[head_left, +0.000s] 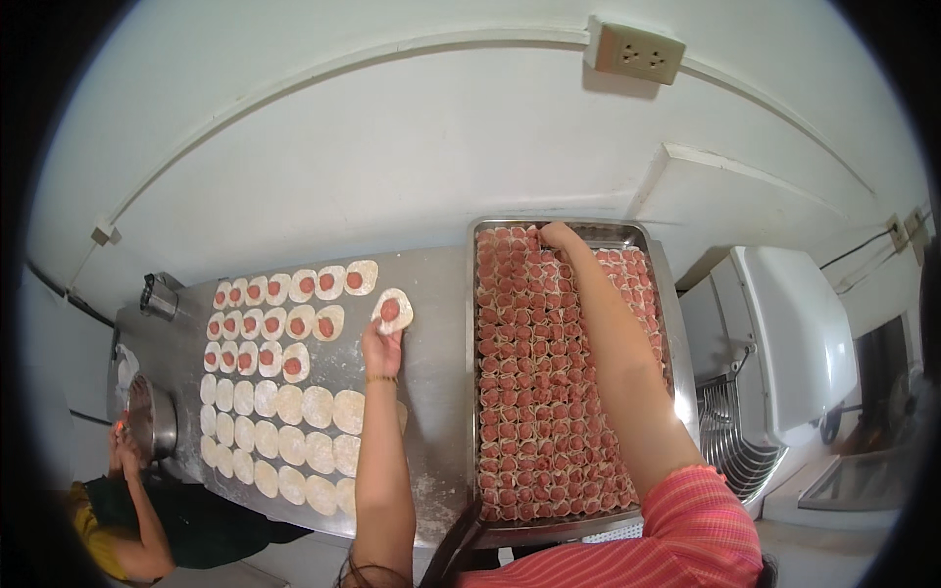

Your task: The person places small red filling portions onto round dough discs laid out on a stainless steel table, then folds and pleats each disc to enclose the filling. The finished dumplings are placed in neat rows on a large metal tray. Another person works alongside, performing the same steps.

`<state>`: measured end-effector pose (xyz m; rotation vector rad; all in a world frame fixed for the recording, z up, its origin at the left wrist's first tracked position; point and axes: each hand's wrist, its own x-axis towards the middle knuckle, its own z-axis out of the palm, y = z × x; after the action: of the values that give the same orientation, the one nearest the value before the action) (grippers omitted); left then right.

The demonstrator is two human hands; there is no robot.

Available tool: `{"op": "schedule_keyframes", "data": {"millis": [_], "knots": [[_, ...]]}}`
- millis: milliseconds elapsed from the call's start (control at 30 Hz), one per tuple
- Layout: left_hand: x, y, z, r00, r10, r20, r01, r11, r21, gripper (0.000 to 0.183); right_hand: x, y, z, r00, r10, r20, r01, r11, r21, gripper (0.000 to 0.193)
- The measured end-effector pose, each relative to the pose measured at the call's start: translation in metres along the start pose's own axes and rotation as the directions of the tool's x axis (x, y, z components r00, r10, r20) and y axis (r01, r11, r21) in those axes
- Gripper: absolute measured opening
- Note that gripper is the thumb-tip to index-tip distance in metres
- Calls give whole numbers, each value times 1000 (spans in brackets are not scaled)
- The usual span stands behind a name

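Metal table (436, 323): the broadest surface in my remote view, dusted with flour near its front edge. Deep metal tray (472, 343), at right: filled dumplings (534, 382) packed side by side in close rows. Plain dough rounds (291, 444): rows on the nearer part of the table, with topped dough rounds (277, 288) beyond them. Left hand (380, 345): above the table, left of the tray, thumb and fingers closed on the near edge of one topped wrapper (394, 316), held apart from the rows. Right hand (556, 235): at the tray's far end, reaching into the packed rows, fingertips hidden; whether they are together or apart I cannot tell. I judge the held wrapper light, soft and limp, slightly slippery with flour, and easily torn. Smallest, its pink filling (389, 309): probably moist, sticky and the heavier part. I would support the dough from beneath and grip only the bare rim, keeping pressure off the filling.
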<state>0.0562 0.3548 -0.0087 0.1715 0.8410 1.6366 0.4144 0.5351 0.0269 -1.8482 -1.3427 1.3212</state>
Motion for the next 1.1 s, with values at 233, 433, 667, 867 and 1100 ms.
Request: {"op": "schedule_keyframes", "data": {"millis": [233,433,667,867,1100], "knots": [[-117,30,-16,954,-257,156,268,962,-54,31,-142,-16,44,730,-480,-486,487,865,-123,33],[-223,46,-39,895,-377,238,366,926,92,30,-345,10,155,930,-168,327,17,909,417,34],[-330,77,-90,954,-217,206,172,961,217,31,-472,61,253,935,-139,326,-119,743,659,17],[-362,45,-172,994,-86,73,-3,621,783,29,-498,127,294,985,-66,159,-8,905,425,16],[-354,16,-206,969,-29,244,-213,394,894,34,-502,165,295,979,-181,98,124,899,421,25]]}}
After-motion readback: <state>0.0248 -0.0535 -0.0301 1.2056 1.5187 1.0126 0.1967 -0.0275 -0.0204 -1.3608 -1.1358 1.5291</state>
